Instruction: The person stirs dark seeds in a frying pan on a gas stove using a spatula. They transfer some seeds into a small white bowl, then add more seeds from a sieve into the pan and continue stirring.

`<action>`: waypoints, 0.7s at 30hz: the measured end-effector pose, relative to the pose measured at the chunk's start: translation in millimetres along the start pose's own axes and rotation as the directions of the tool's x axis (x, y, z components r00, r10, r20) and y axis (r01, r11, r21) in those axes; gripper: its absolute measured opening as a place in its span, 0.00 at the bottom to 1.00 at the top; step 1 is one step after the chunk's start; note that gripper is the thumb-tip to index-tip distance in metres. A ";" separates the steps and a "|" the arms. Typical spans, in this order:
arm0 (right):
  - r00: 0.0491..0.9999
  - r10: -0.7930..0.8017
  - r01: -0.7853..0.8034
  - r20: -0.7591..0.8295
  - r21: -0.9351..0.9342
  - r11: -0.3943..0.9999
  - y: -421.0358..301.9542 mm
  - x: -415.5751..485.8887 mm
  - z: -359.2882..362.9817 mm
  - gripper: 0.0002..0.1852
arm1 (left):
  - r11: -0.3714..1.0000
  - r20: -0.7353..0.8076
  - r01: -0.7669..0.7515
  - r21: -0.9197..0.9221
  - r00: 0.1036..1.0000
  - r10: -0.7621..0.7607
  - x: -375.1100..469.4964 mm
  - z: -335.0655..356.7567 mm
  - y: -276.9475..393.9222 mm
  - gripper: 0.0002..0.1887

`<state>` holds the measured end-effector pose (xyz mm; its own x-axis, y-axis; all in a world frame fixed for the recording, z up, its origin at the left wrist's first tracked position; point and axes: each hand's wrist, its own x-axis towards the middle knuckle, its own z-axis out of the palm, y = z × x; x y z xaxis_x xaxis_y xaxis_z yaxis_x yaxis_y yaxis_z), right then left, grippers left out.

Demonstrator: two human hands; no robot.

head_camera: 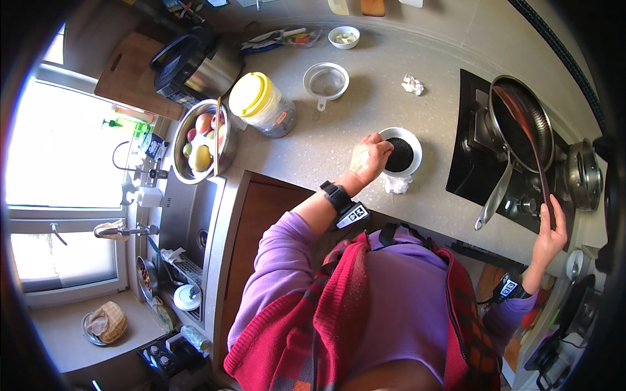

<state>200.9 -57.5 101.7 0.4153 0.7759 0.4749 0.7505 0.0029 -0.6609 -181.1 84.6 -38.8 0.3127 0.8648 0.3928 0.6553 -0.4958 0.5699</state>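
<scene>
My left hand (369, 157) is at the left side of a white bowl (414, 141) of small black grains, possibly sesame seeds (400, 155). Its fingers are bunched, with the tips over the grains or at the rim. Whether they pinch anything is hidden. Far to the right, my right hand (550, 232) grips the handle end of a reddish-brown spatula (530, 132). The spatula's head rests inside a frying pan (496, 105) on the black gas hob (452, 168). Dark contents cover the pan's bottom. The pan's metal handle points toward me.
Crumpled white tissues (413, 85) (397, 184), a strainer (325, 80), a small white bowl (344, 44) and a yellow-lidded jar (269, 110) stand on the counter. Chopsticks (217, 139) lie across a metal fruit bowl (180, 163) by the sink. A lidded pot (584, 176) stands right of the pan.
</scene>
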 end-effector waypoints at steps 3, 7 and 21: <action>1.000 -0.004 0.004 0.008 -0.011 1.000 -0.2 2.8 0.2 0.12 | 0.986 -0.018 0.142 -0.093 0.989 -0.144 -18.8 -7.9 -20.0 0.08; 1.000 -0.011 0.011 0.013 -0.013 1.000 -0.3 3.1 2.1 0.12 | 0.933 -0.240 0.357 -0.054 0.902 -0.359 -56.4 -48.0 -73.3 0.05; 1.000 -0.008 0.006 0.027 0.050 0.999 -5.8 6.2 13.1 0.12 | 0.772 -0.091 0.635 0.014 0.770 -0.632 -116.3 -75.9 -117.7 0.09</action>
<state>192.3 -44.5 100.9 0.3953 0.7927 0.4641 0.7262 0.0397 -0.6863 -346.9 36.4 -96.8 -0.2356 0.9718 0.0082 0.7144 0.1674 0.6794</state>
